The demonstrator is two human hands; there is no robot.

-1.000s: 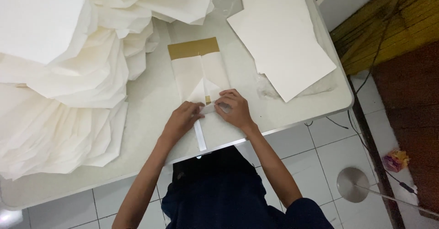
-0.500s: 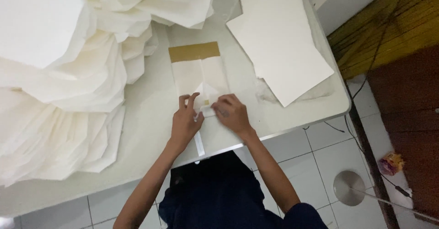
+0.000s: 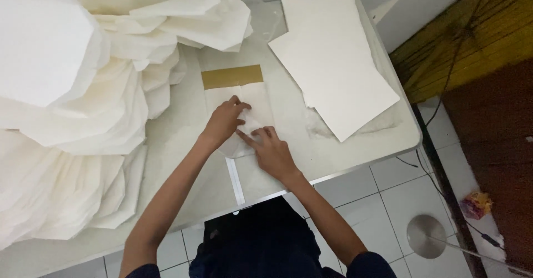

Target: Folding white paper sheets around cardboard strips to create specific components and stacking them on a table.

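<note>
A white paper bag [image 3: 256, 97] with a brown band [image 3: 232, 76] at its far end lies flat on the white table [image 3: 183, 139]. My left hand [image 3: 224, 120] rests on the bag's near part, fingers bent, pinching a folded flap of the paper. Just to its right, my right hand [image 3: 270, 150] lies flat with fingers spread, pressing the bag's near edge down. A narrow white strip [image 3: 235, 180] runs from under the hands toward the table's front edge.
A big heap of crumpled and folded white paper [image 3: 72, 100] fills the table's left side. A stack of flat white sheets [image 3: 333, 61] lies at the right. On the tiled floor stands a round metal base [image 3: 426, 236], with a small colourful scrap [image 3: 475, 205] near a dark mat.
Both hands have moved farther up the bag. The left hand has folded the near flap over, and the right hand has flattened down beside it.
</note>
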